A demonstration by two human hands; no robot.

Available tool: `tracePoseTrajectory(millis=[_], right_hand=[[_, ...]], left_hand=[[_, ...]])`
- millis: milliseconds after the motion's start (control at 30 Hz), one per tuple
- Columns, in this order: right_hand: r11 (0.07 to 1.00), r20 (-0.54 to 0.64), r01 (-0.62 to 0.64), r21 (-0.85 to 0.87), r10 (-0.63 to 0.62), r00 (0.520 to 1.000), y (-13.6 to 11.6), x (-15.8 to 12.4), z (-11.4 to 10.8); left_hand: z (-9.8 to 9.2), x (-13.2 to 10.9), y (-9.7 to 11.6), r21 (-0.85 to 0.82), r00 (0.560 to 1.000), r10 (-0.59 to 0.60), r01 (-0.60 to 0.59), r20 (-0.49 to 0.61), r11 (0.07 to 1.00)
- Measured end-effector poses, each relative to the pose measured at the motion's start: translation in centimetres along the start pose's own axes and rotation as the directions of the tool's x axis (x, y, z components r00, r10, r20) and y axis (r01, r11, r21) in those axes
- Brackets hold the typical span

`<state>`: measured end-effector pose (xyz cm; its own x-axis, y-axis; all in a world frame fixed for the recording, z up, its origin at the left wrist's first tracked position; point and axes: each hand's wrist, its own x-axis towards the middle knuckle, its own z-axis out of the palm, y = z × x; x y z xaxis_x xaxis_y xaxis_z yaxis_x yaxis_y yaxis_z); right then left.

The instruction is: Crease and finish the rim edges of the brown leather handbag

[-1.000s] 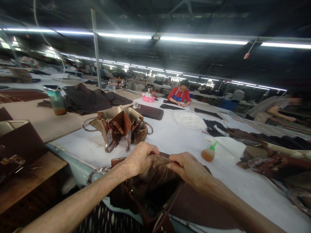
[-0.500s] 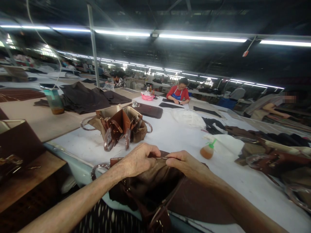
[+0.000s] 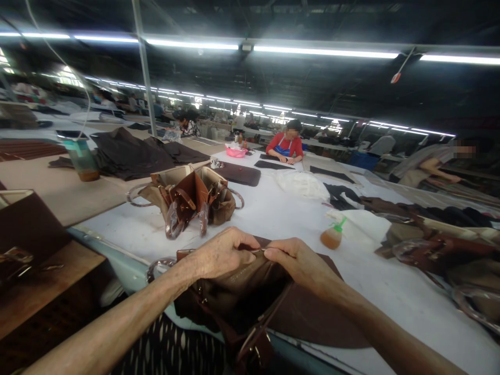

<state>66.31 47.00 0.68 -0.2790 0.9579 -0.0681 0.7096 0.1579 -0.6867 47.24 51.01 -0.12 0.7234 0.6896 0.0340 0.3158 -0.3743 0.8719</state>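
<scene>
A brown handbag point(image 3: 234, 284) stands at the table's near edge, its mouth facing me and its lining showing. My left hand point(image 3: 224, 253) pinches the bag's far top rim between thumb and fingers. Close beside it, my right hand point(image 3: 291, 256) is closed on the same rim, thumb on the near side. The two thumbs nearly meet at the middle of the edge. A plastic-wrapped handle point(image 3: 158, 268) sticks out at the bag's left. Under the bag and to its right lies a dark brown flat sheet point(image 3: 320, 317).
Another brown handbag point(image 3: 191, 200) stands open just beyond. A bottle with a green spout point(image 3: 332, 235) is at the right, near more bags point(image 3: 441, 250). A jar of brown liquid point(image 3: 83, 161) stands left. A co-worker in red point(image 3: 287, 145) works across the table.
My hands have shifted slightly along the handbag's rim, and the thumbs are closer together. More of the lining below my left hand shows. The camera view has moved a little.
</scene>
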Motion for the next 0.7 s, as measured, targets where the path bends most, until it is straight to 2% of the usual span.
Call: tracePoseTrajectory(millis=[167, 367, 500, 567, 700], right_hand=[[0.973, -0.091, -0.004, -0.230, -0.018, 0.996, -0.9, -0.5, 0.2], [0.922, -0.109, 0.005, -0.386, -0.051, 0.993, -1.2, -0.8, 0.2], [0.859, -0.106, 0.006, -0.511, -0.069, 0.992, -1.8, -0.8, 0.1], [0.863, -0.071, 0.037, -0.504, -0.084, 0.994, -2.4, -0.6, 0.3], [0.933, -0.022, 0.082, -0.351, -0.095, 0.995, -3.3, 0.3, 1.1]], left_hand=[[0.4, 0.0, -0.5, -0.029, 0.999, -0.006, 0.004, -0.036, 1.000], [1.1, -0.2, -0.3, 0.147, 0.986, 0.057, -0.034, -0.156, 0.989], [1.5, -0.2, -0.1, 0.202, 0.974, 0.072, -0.028, -0.213, 0.979], [1.8, 0.0, 0.0, 0.211, 0.972, 0.073, -0.025, -0.224, 0.977], [1.4, 0.0, -0.2, 0.196, 0.968, 0.074, -0.026, -0.240, 0.980]])
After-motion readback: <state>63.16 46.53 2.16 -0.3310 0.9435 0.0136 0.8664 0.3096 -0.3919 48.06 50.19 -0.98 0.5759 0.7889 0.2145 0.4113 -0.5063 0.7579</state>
